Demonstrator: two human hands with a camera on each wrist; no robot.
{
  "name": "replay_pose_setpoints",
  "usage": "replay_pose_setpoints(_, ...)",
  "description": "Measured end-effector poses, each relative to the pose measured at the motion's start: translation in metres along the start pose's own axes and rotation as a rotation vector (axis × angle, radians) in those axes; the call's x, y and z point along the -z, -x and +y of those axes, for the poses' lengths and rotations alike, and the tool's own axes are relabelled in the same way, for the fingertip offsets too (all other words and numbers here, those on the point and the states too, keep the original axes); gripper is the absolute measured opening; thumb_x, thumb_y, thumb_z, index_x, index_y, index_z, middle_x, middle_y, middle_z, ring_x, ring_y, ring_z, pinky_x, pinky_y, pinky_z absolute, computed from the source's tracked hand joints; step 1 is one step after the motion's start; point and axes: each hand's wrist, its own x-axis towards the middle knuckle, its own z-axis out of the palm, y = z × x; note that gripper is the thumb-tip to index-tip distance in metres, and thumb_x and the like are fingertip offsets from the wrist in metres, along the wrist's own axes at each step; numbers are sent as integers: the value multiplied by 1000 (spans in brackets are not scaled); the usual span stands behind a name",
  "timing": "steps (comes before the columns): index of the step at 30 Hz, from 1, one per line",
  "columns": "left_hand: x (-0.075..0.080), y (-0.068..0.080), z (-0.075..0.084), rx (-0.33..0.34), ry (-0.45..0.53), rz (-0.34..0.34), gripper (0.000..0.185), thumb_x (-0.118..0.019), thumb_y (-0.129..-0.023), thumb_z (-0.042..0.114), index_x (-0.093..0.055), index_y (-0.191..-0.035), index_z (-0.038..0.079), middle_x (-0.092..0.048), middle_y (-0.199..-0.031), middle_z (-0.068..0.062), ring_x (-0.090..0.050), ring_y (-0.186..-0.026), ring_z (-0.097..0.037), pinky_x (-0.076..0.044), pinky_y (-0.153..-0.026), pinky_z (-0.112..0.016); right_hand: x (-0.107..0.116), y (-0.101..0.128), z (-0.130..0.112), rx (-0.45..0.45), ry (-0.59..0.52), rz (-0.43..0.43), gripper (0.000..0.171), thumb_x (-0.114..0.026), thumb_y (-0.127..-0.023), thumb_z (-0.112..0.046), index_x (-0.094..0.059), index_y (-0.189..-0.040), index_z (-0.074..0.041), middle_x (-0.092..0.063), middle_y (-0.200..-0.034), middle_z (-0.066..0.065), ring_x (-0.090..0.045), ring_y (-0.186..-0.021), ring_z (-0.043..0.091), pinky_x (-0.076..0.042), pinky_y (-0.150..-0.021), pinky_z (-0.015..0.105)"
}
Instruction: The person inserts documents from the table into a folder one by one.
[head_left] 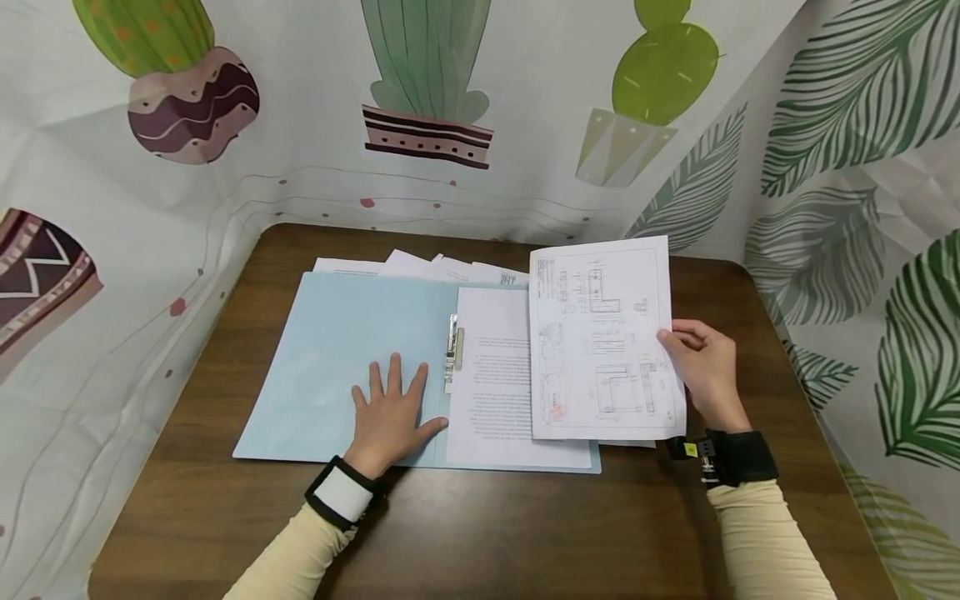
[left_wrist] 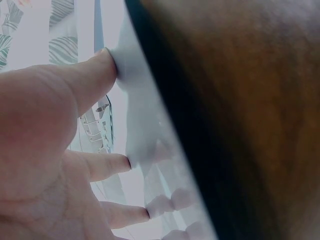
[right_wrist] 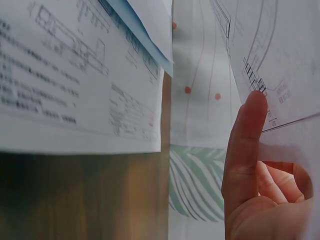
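Observation:
A light blue folder point(head_left: 360, 325) lies spread on the table, its metal clip point(head_left: 453, 354) near the spine. Fingers spread, my left hand point(head_left: 390, 417) rests on the folder's left cover; in the left wrist view its fingertips point(left_wrist: 120, 162) touch the smooth surface. My right hand point(head_left: 705, 367) pinches the right edge of a sheet of paper point(head_left: 607, 333) printed with technical drawings and a small red stamp. That sheet is lifted over the right side of the folder. Beneath it, a text page point(head_left: 491, 375) lies in the folder, partly covered. The right wrist view shows the thumb point(right_wrist: 245, 140) on the lifted sheet.
Several white papers point(head_left: 405, 263) stick out behind the folder's top edge. More printed paper point(right_wrist: 75, 90) lies below the lifted sheet in the right wrist view. The brown wooden table point(head_left: 525, 525) meets a patterned cloth point(head_left: 540, 100) behind and at the sides.

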Motion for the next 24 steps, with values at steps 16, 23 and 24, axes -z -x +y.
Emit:
replay_pose_setpoints(16, 0, -2, 2, 3, -6, -5, 92, -76, -85, 59, -46, -154, 7, -27, -160, -36, -21, -143, -66, -24, -102, -84, -34, 10, 6, 23, -39, -54, 36, -69, -100, -29, -68, -128, -6, -72, -113, 15, -71, -86, 19, -57, -71, 22)
replay_pose_setpoints(23, -1, -2, 1, 9, -11, -12, 92, -76, -85, 60, -45, -155, 7, -26, -161, -36, -20, -144, -65, -23, -102, -83, -47, 14, 4, 4, -14, -58, 35, -69, -100, -29, -69, -126, -6, -72, -115, 15, -68, -89, 22, -55, -72, 19)
replay_pose_setpoints(24, -1, -2, 1, 10, -11, -11, 92, -76, -85, 60, -46, -155, 7, -26, -161, -36, -20, -144, -65, -23, -102, -83, -49, 14, 4, 3, -8, -60, 34, -69, -100, -30, -69, -125, -7, -72, -115, 14, -67, -89, 22, -54, -72, 18)
